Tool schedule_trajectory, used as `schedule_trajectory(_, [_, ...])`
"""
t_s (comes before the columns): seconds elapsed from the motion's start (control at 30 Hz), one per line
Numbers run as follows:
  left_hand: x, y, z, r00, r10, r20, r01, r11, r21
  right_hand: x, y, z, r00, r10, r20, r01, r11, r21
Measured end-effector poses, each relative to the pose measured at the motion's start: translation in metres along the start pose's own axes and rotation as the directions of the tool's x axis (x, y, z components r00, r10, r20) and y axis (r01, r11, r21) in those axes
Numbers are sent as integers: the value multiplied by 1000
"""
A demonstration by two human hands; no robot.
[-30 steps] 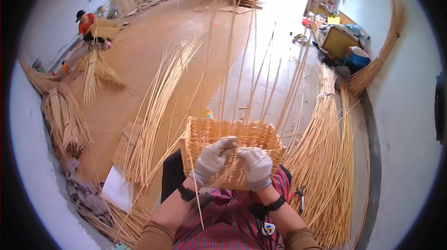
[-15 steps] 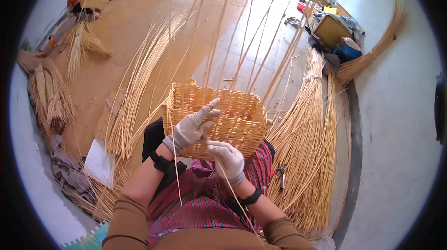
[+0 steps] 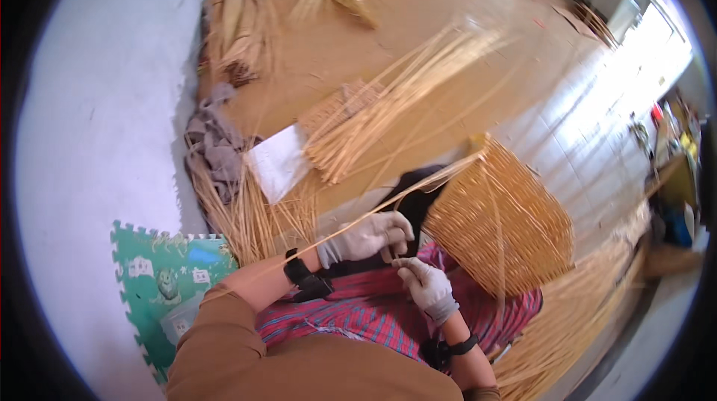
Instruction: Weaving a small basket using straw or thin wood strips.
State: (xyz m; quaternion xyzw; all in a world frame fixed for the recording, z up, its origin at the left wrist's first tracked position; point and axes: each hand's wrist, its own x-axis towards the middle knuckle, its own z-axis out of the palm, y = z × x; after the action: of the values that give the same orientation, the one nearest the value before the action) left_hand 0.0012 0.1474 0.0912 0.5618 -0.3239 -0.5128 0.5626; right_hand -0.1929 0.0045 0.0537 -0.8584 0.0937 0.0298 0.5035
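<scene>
A woven wicker basket point(image 3: 497, 218) rests tilted on my lap, its side facing me. Pale reed strands point(image 3: 441, 175) run from its upper corner leftward, passing over my left wrist. My left hand point(image 3: 366, 238), in a light work glove, is left of the basket with half-bent fingers apart; I see nothing held in it. Just below and to the right, my gloved right hand point(image 3: 427, 285) pinches thumb and fingertips together close to the left fingers. What it pinches is too small and blurred to make out.
Loose reed bundles lie on the floor ahead point(image 3: 403, 102) and at the right point(image 3: 575, 319). A white sheet point(image 3: 279, 163), a grey cloth point(image 3: 216, 136) and a green foam mat point(image 3: 168, 289) are at the left, along the white wall point(image 3: 97, 125).
My view has swung left. The basket has turned and tipped, showing its outer side instead of its opening. Both hands have come away from it to its left.
</scene>
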Motion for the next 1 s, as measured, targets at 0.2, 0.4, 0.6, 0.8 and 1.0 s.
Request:
schedule_trajectory(0.2, [-105,-66,-187,524,65,-849,-346,927,-143,54,-43,46,953,-128,276,149,987,-58])
schedule_trajectory(0.4, [-192,-197,-256,257,-43,-965,-195,976,-95,69,-45,74,982,-31,187,27,999,25])
schedule_trajectory(0.6, [-155,-289,-185,564,18,-826,647,612,455,73,-51,70,954,216,208,-252,954,165])
schedule_trajectory(0.8, [-150,-375,-180,473,-639,-607,846,522,109,76,-62,76,939,280,200,-310,941,138])
schedule_trajectory(1.0, [-157,-437,-175,518,-733,-442,768,170,618,86,-78,83,902,337,270,-385,911,149])
